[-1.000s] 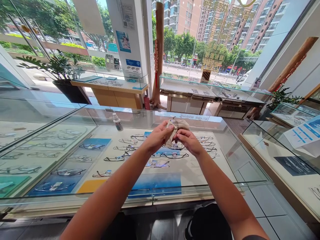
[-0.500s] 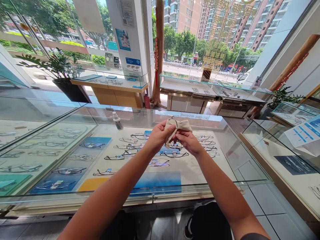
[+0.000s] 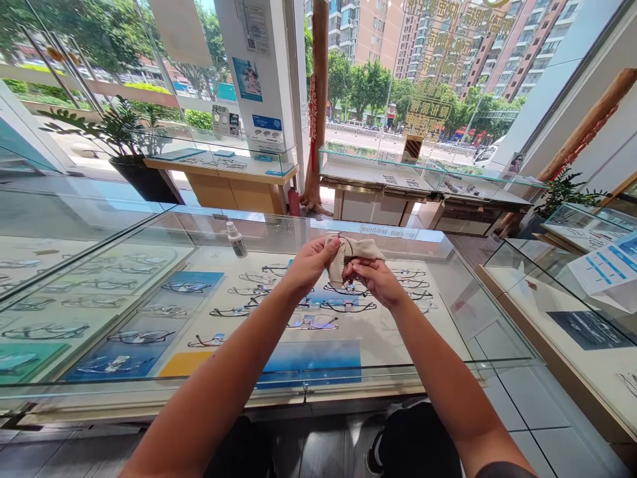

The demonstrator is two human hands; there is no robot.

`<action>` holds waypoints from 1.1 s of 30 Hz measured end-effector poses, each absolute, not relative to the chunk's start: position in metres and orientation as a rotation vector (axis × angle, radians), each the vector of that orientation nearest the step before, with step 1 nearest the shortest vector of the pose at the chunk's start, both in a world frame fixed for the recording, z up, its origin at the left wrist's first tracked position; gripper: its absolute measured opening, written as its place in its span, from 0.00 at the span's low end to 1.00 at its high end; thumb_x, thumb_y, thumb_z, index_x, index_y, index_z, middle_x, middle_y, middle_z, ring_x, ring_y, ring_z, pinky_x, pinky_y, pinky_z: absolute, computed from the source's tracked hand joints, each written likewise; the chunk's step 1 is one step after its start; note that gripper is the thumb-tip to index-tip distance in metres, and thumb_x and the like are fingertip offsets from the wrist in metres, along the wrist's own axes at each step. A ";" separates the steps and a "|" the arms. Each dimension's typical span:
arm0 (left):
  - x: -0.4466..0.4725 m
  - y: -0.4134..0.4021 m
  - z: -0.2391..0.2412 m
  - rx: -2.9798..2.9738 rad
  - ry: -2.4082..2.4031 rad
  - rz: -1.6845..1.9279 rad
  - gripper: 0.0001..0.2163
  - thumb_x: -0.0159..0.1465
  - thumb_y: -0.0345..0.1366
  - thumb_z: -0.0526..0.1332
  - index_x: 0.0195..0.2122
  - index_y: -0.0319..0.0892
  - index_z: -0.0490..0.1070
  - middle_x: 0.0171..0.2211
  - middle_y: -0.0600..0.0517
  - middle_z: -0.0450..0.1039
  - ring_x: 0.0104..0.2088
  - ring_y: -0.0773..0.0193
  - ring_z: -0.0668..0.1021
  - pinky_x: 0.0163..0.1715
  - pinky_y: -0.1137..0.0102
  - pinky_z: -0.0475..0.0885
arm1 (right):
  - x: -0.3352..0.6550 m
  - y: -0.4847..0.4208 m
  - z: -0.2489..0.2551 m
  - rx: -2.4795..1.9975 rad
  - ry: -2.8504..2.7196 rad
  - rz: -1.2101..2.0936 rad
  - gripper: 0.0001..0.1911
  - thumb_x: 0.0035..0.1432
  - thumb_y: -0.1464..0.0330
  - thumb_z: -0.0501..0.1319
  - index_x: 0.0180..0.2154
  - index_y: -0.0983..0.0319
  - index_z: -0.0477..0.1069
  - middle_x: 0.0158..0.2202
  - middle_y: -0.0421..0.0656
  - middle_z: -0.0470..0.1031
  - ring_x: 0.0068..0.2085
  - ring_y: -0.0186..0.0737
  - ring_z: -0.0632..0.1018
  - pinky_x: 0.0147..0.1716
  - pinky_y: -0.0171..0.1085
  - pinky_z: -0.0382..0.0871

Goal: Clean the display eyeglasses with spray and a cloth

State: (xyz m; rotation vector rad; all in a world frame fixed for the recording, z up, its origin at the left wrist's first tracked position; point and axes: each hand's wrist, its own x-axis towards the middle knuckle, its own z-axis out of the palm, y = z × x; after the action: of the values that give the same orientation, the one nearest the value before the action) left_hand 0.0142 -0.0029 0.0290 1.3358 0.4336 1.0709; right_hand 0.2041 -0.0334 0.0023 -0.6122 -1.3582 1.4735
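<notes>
Above the glass counter, my left hand [image 3: 312,265] pinches a beige cleaning cloth [image 3: 367,249] between thumb and fingers. A pair of glasses with a thin dark frame [image 3: 351,248] is partly wrapped in this cloth, so most of it is hidden. My right hand [image 3: 377,280] is closed at the cloth's right side, with thumb and fingertips pinched on the cloth and the frame's lower part. Exactly which part of the glasses each hand grips cannot be made out. Under the glass below lie several pairs of glasses [image 3: 348,305] in rows.
A white spray bottle [image 3: 235,240] stands on the glass counter [image 3: 413,378], left of my hands. More display cases [image 3: 373,169] line the window. A potted plant [image 3: 142,176] is at the far left. Another case with a white-and-blue box [image 3: 607,265] is to the right.
My left hand has shifted slightly up and left along the cloth, whose lower corner now hangs more openly. My right hand stays pinched near the same spot. The view has moved very little.
</notes>
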 end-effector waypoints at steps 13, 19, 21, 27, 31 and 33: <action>0.017 -0.008 0.028 1.372 0.401 1.060 0.25 0.62 0.49 0.79 0.48 0.39 0.73 0.24 0.53 0.78 0.18 0.68 0.74 0.20 0.74 0.72 | 0.201 -0.037 0.005 -0.560 -1.304 1.544 0.20 0.56 0.51 0.79 0.35 0.61 0.83 0.36 0.45 0.84 0.40 0.45 0.83 0.43 0.42 0.74; 0.027 -0.013 0.024 1.371 0.430 1.233 0.22 0.66 0.55 0.75 0.37 0.42 0.70 0.17 0.57 0.72 0.13 0.69 0.70 0.14 0.75 0.67 | 0.195 -0.037 0.000 -0.577 -1.399 1.469 0.21 0.58 0.48 0.77 0.35 0.60 0.83 0.35 0.44 0.84 0.41 0.45 0.83 0.47 0.44 0.72; 0.028 -0.015 0.024 1.364 0.440 1.257 0.23 0.68 0.56 0.72 0.36 0.42 0.69 0.16 0.57 0.71 0.12 0.69 0.68 0.12 0.75 0.65 | 0.194 -0.037 -0.002 -0.582 -1.421 1.456 0.21 0.58 0.48 0.76 0.35 0.60 0.83 0.35 0.44 0.84 0.40 0.45 0.83 0.48 0.44 0.72; 0.016 -0.004 0.025 1.443 0.381 1.139 0.23 0.73 0.58 0.65 0.36 0.40 0.72 0.20 0.51 0.75 0.17 0.65 0.75 0.17 0.73 0.69 | 0.199 -0.037 0.001 -0.611 -1.413 1.428 0.19 0.59 0.50 0.76 0.36 0.60 0.85 0.38 0.45 0.86 0.43 0.46 0.83 0.45 0.43 0.71; 0.007 0.002 0.031 1.432 0.265 1.004 0.20 0.70 0.53 0.71 0.44 0.38 0.76 0.28 0.48 0.80 0.26 0.61 0.81 0.28 0.68 0.78 | 0.203 -0.038 0.007 -0.590 -1.307 1.450 0.18 0.55 0.53 0.79 0.34 0.60 0.85 0.37 0.44 0.85 0.40 0.45 0.84 0.44 0.43 0.72; 0.004 0.002 0.034 1.418 0.231 0.962 0.20 0.68 0.49 0.75 0.50 0.38 0.75 0.32 0.48 0.81 0.28 0.60 0.82 0.32 0.66 0.80 | 0.204 -0.038 0.008 -0.573 -1.284 1.460 0.17 0.55 0.54 0.79 0.34 0.60 0.85 0.36 0.44 0.85 0.40 0.45 0.84 0.45 0.44 0.73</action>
State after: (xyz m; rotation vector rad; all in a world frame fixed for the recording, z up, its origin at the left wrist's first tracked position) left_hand 0.0040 0.0016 0.0339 1.4176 0.2307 0.9620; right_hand 0.2036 -0.0384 0.0076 -0.5735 -1.2839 1.4602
